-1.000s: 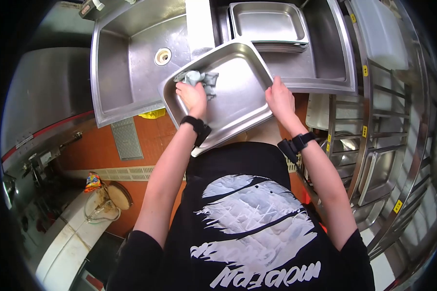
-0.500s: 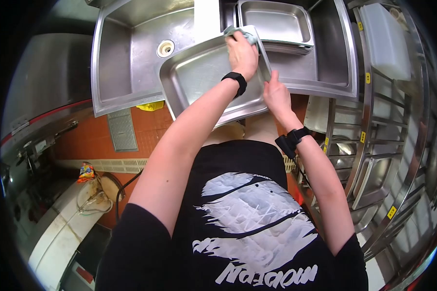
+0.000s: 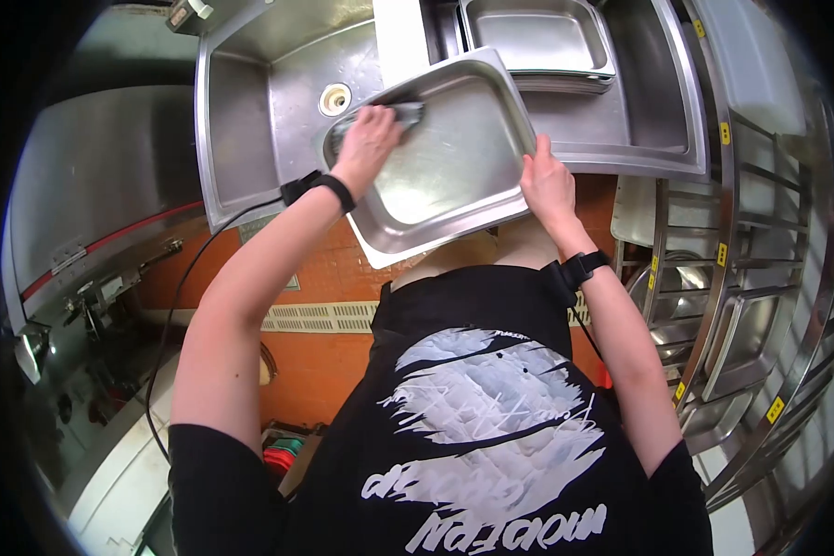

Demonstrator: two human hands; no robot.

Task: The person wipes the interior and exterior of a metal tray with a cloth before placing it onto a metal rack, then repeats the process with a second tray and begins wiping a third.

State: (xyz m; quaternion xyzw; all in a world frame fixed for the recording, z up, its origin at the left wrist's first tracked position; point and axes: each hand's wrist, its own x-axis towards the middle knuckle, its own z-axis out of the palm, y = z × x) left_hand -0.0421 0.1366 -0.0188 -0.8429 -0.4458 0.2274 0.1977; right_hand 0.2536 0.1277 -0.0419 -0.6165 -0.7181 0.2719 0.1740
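Observation:
A rectangular stainless steel pan (image 3: 454, 153) is held tilted over the front edge of the sinks, its hollow side facing me. My right hand (image 3: 549, 185) grips its right rim, thumb on top and fingers behind the wall. Inside the pan at the upper left, my left hand (image 3: 369, 144) presses a grey-green cloth (image 3: 408, 115) against the inner wall. The fingers are closed over the cloth and slightly blurred. Part of the cloth is hidden beneath them.
Behind the pan lies the left sink basin (image 3: 296, 102) with a drain (image 3: 334, 98). Stacked steel pans (image 3: 539, 37) stand in the right basin. To the right rises a metal rack (image 3: 727, 232) holding more pans. A steel machine (image 3: 111, 176) is at the left.
My left hand has swept the cloth from the pan's far right corner to its left side. My right hand keeps its grip on the rim. The view has shifted slightly.

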